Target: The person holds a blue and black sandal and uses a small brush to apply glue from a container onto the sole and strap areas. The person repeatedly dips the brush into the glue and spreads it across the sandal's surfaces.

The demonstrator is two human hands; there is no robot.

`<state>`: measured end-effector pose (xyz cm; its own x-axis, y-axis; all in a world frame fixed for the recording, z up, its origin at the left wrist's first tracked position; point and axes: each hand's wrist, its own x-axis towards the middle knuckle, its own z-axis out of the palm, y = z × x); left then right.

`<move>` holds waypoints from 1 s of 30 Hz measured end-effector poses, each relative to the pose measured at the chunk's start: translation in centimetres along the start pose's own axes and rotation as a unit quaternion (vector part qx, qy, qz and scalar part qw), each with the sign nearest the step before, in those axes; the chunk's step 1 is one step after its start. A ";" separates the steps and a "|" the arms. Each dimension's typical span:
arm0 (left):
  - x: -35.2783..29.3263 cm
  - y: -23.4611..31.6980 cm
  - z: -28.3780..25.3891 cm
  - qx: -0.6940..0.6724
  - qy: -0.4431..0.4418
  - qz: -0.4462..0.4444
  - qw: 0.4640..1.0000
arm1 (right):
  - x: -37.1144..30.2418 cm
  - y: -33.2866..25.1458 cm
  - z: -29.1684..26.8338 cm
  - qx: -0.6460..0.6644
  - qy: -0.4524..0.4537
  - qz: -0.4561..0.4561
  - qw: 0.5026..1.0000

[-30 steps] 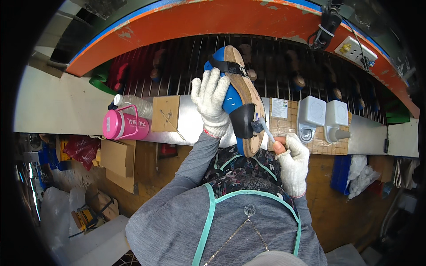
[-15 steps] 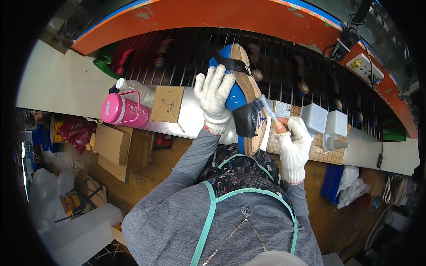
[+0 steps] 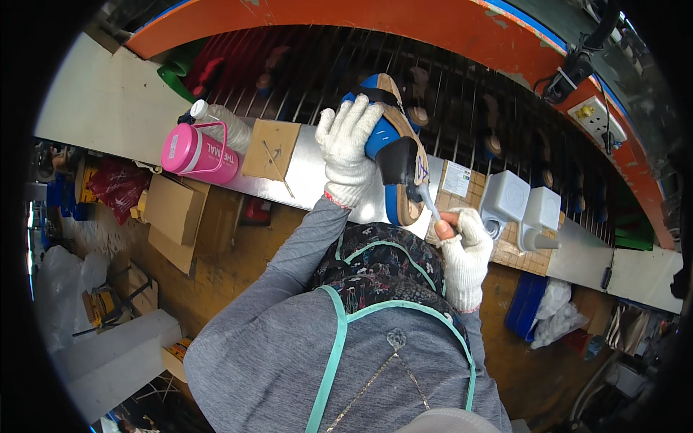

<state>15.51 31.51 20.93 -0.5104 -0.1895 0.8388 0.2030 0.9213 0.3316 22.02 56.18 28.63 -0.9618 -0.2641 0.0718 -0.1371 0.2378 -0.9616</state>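
Head view – sandal [image 3: 395, 162] held by left hand [image 3: 350, 144], brush [image 3: 429, 201] pinched in right hand [image 3: 464, 249] – strokes best kept light.

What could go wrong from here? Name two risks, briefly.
The white brush-like tool in the right hand is close to the black strap, so a slip might mark it. Only the left hand appears to steady the sandal, so it could shift if the tool presses hard.
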 end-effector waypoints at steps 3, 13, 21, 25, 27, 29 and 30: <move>-0.3 0.3 0.1 -0.017 -0.015 -0.021 1.000 | -1.3 0.0 -0.5 0.037 -0.002 0.049 0.998; -0.1 2.0 0.3 0.018 -0.054 -0.021 0.998 | -1.0 0.0 -0.8 -0.021 0.056 0.008 0.998; 0.2 1.6 0.3 0.060 -0.087 0.004 0.994 | 0.4 0.5 -0.7 -0.054 0.112 -0.033 0.992; -0.1 1.9 0.6 0.028 -0.109 -0.039 0.993 | 0.9 1.2 -1.1 -0.051 0.078 -0.061 0.994; -0.4 2.3 0.9 0.007 -0.114 -0.064 0.991 | 1.2 1.6 -1.3 -0.050 0.065 -0.076 0.994; -0.9 2.7 1.0 -0.010 -0.147 -0.085 0.985 | 1.5 1.9 -1.6 -0.045 0.056 -0.083 0.994; -1.1 2.9 1.1 -0.021 -0.163 -0.096 0.982 | 1.6 2.1 -1.7 -0.046 0.057 -0.088 0.993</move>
<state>15.73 34.72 20.47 -0.7818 -0.2329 0.5784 0.1074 0.8634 0.4929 19.82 57.83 27.21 -0.9406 -0.2024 0.2724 -0.3225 0.2833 -0.9032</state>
